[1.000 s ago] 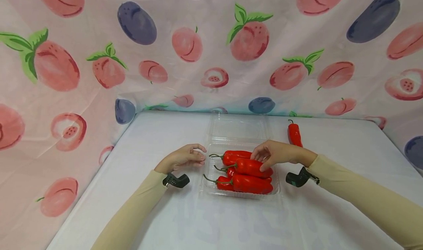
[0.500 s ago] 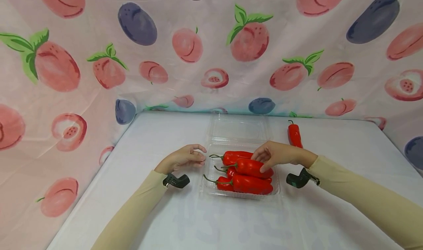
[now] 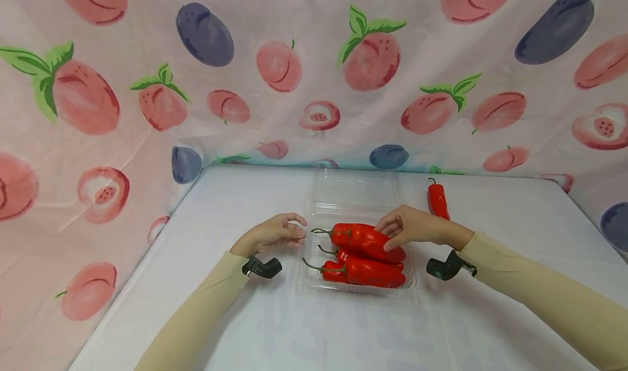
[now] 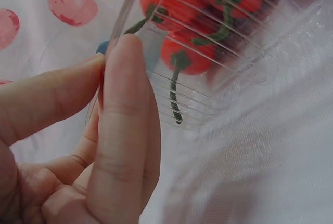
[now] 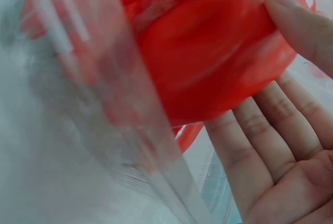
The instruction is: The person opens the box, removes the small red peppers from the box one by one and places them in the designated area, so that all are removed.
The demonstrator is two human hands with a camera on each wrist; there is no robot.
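My right hand (image 3: 409, 226) grips a long red pepper (image 3: 365, 240) between thumb and fingers, over the back of a clear plastic clamshell box (image 3: 360, 289). In the right wrist view the thumb lies on one side of that pepper (image 5: 218, 52) and the fingers on the other. Several more red peppers lie in the box, one at the front (image 3: 375, 273), their green stems pointing left. At the box's left edge my left hand (image 3: 277, 232) pinches the rim; in the left wrist view its fingertips (image 4: 125, 52) lie against the clear plastic.
The box's clear lid (image 3: 355, 190) lies folded open toward the back. One more red pepper (image 3: 438, 199) lies on the white table at the back right, partly behind my right wrist. A fruit-printed cloth (image 3: 314, 87) hangs behind the table.
My right hand has shifted slightly back with the pepper, which now overlaps the rear pepper more and sits farther from the front ones. The left hand has stayed in place.
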